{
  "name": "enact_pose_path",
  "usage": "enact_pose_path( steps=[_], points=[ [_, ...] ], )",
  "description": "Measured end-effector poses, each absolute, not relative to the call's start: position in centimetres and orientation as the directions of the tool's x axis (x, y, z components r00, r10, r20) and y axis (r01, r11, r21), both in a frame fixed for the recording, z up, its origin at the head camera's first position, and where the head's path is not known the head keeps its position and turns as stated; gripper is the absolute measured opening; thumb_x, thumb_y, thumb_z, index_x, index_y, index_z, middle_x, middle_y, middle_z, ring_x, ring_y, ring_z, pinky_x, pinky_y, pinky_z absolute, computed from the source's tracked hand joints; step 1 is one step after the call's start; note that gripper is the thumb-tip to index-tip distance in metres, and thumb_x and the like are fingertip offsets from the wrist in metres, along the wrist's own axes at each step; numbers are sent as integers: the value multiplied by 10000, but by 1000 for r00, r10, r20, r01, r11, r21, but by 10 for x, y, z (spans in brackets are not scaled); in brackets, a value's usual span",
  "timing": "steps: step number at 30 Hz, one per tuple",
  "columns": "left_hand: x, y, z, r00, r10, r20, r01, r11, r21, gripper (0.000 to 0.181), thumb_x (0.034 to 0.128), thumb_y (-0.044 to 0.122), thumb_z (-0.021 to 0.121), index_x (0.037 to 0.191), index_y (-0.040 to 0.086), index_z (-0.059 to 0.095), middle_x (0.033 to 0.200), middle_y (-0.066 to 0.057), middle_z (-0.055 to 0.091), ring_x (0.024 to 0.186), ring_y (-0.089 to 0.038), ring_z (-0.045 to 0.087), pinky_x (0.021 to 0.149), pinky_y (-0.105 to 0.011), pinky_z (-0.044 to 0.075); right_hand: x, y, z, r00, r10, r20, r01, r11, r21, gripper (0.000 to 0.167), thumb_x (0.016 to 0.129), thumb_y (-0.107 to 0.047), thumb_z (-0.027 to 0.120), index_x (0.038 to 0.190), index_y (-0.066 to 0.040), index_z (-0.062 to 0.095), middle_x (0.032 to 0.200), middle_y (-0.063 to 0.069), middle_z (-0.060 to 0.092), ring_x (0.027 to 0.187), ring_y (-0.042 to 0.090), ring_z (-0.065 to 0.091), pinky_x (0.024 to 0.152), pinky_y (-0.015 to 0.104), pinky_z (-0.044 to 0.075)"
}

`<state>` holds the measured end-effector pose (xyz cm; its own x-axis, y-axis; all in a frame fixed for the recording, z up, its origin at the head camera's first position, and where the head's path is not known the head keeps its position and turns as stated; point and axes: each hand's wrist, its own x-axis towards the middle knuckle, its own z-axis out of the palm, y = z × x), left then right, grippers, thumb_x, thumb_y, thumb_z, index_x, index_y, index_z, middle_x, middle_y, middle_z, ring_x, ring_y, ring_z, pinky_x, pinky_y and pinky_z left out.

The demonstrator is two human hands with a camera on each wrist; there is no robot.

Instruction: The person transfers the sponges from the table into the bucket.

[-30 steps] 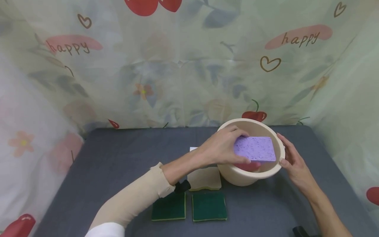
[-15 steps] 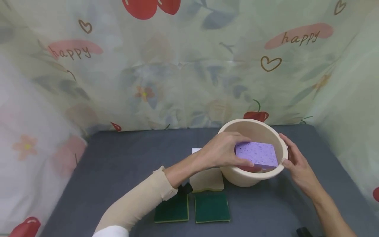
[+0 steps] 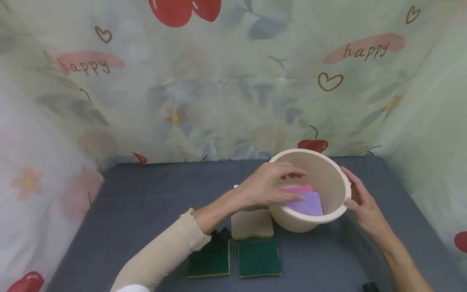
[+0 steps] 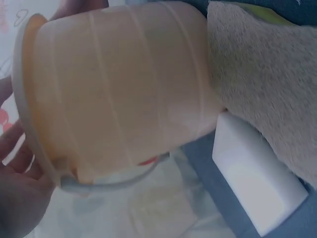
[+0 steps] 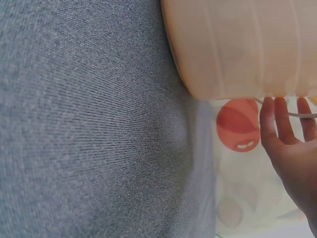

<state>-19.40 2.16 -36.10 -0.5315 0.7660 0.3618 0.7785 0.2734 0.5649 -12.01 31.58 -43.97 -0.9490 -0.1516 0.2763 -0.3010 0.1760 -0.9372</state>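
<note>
The grey desk (image 3: pixel 153 194) stands before a printed backdrop (image 3: pixel 219 101). Inside the cream bucket (image 3: pixel 292 221), the purple sponge (image 3: pixel 308 205) lies toward the near side, partly covering a pink sponge (image 3: pixel 300 189). The left hand (image 3: pixel 273 184) hangs over the left rim, fingers apart, gripping nothing visible; the right hand (image 3: pixel 365 209) holds the right rim. Risk noted: the left hand catching the rim on withdrawal could tip the bucket, should the right grip slacken. The bucket's floor is unseen; the sleeve (image 3: pixel 166 247) partly covers one green pad (image 3: pixel 209 261). Whether the left hand touches the purple sponge cannot be determined.
</note>
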Motion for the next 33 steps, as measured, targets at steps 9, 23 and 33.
enact_pose_path(
  steps=[9,23,33],
  points=[
    [-189,-3,-362,-540,724,429,788,257,559,486,829,321,823,1270,180,673,1252,52,639,1032,-54,594,823,-221,490,-117,315,-439,-954,-141,266,-296,264,-918,743,979,48,554,1600,-183,218,1572,-47,303,1281,4,421,884,116,452],
    [-176,-42,-370,-573,687,447,770,264,581,498,846,344,804,1301,212,649,1265,62,594,1153,-81,558,920,-271,489,-118,315,-443,-936,-171,308,-328,98,-940,693,981,48,552,1583,-107,245,1511,-14,363,1230,92,473,850,175,508],
    [-157,-74,-367,-573,733,367,804,415,426,585,841,440,785,1363,250,601,1348,95,532,1222,-68,517,902,-301,497,-119,315,-442,-942,-151,300,-319,123,-940,689,986,24,563,1583,-123,252,1500,-25,369,1210,87,488,835,173,514]
  ],
)
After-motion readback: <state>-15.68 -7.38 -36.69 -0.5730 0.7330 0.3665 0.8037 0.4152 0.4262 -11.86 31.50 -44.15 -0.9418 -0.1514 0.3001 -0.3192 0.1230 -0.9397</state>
